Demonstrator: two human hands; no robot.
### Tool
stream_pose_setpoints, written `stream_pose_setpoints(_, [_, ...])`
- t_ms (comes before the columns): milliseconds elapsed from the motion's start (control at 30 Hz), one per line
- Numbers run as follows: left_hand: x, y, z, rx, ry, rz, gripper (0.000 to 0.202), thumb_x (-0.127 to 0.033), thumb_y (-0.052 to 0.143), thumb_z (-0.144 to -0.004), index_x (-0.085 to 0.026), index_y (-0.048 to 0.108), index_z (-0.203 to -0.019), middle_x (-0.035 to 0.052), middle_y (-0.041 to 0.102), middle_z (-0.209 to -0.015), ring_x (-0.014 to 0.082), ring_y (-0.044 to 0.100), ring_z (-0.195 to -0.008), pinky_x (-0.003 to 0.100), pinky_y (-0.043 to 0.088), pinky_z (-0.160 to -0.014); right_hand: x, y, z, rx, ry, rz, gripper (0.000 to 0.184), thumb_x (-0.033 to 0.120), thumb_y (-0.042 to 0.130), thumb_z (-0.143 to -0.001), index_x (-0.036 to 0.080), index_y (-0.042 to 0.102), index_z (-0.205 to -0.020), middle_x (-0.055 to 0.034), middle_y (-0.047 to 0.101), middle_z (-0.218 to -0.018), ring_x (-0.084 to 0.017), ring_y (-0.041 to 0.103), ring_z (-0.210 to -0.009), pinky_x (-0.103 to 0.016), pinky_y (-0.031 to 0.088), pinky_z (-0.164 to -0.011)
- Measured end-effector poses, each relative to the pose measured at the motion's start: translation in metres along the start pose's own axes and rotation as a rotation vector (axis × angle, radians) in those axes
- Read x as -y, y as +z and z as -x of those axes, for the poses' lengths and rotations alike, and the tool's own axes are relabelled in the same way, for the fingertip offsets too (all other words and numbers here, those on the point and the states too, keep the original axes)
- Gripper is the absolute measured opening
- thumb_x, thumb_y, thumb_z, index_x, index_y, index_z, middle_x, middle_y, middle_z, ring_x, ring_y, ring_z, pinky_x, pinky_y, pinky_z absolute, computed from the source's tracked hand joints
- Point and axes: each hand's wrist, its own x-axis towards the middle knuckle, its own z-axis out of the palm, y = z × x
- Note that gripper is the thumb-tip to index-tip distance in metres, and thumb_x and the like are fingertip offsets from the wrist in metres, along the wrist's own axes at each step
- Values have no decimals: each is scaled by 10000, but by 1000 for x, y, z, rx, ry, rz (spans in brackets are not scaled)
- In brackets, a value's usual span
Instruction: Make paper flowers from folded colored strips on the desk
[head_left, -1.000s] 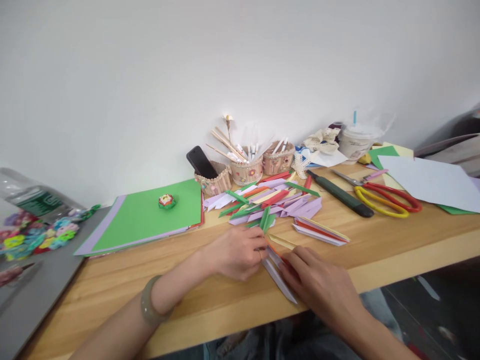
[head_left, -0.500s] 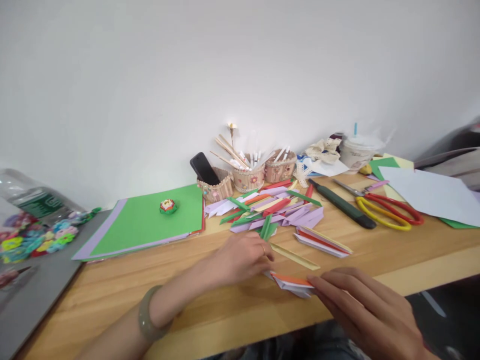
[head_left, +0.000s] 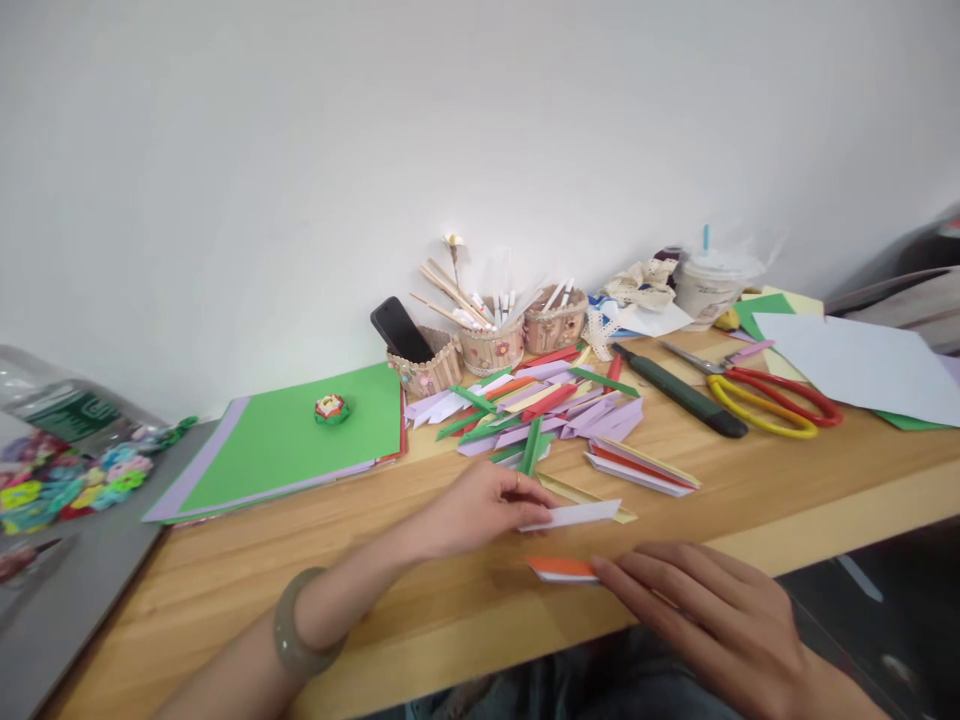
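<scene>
My left hand (head_left: 495, 503) pinches one end of a folded white paper strip (head_left: 581, 515), held just above the table. Under and behind that strip lies a folded yellow paper strip (head_left: 566, 488). Closer to the table's front edge, my right hand (head_left: 709, 600) has its fingertips closed on an orange and white folded paper piece (head_left: 564, 570). Beyond the hands spreads a pile of folded strips (head_left: 555, 405) in purple, green, red, white and yellow. A small stack of folded strips (head_left: 641, 467), yellow, red and white, lies right of the pile.
Scissors (head_left: 772, 395) and a dark green cutter (head_left: 682, 390) lie at the right, near white paper sheets (head_left: 855, 360). Decorated holders (head_left: 491, 348) stand against the wall, one with a phone (head_left: 402, 330). At left, a paper flower (head_left: 331, 408) rests on green sheets (head_left: 285, 450).
The white strip has come apart from the orange and white piece and is now in my left hand. My right hand has moved slightly left with the orange and white piece.
</scene>
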Motion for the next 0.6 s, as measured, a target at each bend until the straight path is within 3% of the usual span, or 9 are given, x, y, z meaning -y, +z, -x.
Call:
stream_pose_setpoints(100, [-1,-3,0,27,-83,172,259,-270,582,-745,-169,686,-960,25,708,-842,100,574,-647,224,464,-638,-5,2,-4,1,-13,9,339,111,308,-911,149,585,-1104,-74,686,-872,-170,614,-886,-295,490,-736])
stream_pose_setpoints(267, [-1,-4,2,51,-57,185,236,-298,569,-759,-198,708,-922,29,699,-873,99,566,-693,216,468,-652,-9,7,-12,-13,-4,25,313,106,332,-904,146,588,-1081,-78,682,-888,-180,604,-891,-319,487,-757])
stream_pose_setpoints(433, [-2,-4,5,176,-121,301,321,-370,539,-784,-218,663,-1039,31,677,-827,68,549,-569,204,468,-580,-11,12,-13,-16,28,35,306,102,349,-899,160,571,-1101,-69,676,-866,-174,604,-887,-319,492,-757])
stream_pose_setpoints(600, [2,-5,4,265,-75,350,334,-299,593,-757,-277,627,-1089,6,672,-878,47,547,-574,189,458,-612,-12,14,-15,-55,60,68,286,99,381,-894,182,572,-1090,-62,671,-882,-182,591,-916,-328,476,-779])
